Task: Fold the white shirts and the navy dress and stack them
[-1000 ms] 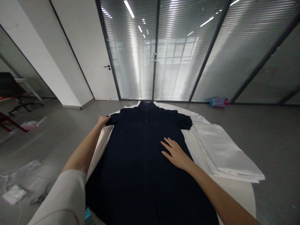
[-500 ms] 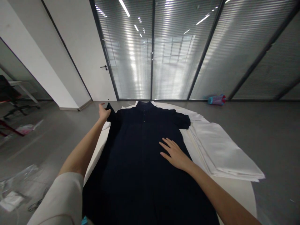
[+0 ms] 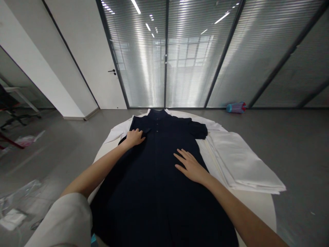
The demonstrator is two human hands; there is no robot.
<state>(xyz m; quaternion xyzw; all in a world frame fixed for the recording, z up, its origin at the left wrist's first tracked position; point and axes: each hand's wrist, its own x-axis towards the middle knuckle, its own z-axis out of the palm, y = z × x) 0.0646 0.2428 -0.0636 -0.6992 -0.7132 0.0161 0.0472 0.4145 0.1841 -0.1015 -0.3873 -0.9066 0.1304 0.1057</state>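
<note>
A long navy short-sleeved shirt [image 3: 159,178] with a stand-up collar and a buttoned front lies spread out, its collar at the far end. My left hand [image 3: 135,138] is over the shirt's left chest, fingers closed on the left sleeve, which is folded inward across the body. The sleeve's tip pokes out past my fingers. My right hand [image 3: 190,166] rests flat on the right side of the shirt, fingers spread. The right sleeve [image 3: 199,130] lies stretched outward.
Under the shirt is a round cream table [image 3: 259,206]. Folded white cloth [image 3: 246,161] lies at its right, with more white fabric [image 3: 119,132] at the far left. Clear plastic and a white item [image 3: 12,219] are on the floor. A blue and red bundle [image 3: 235,107] is by the glass wall.
My left hand has moved right and inward, carrying the left sleeve from beyond the shirt's side onto its chest. My right hand stays in place on the shirt.
</note>
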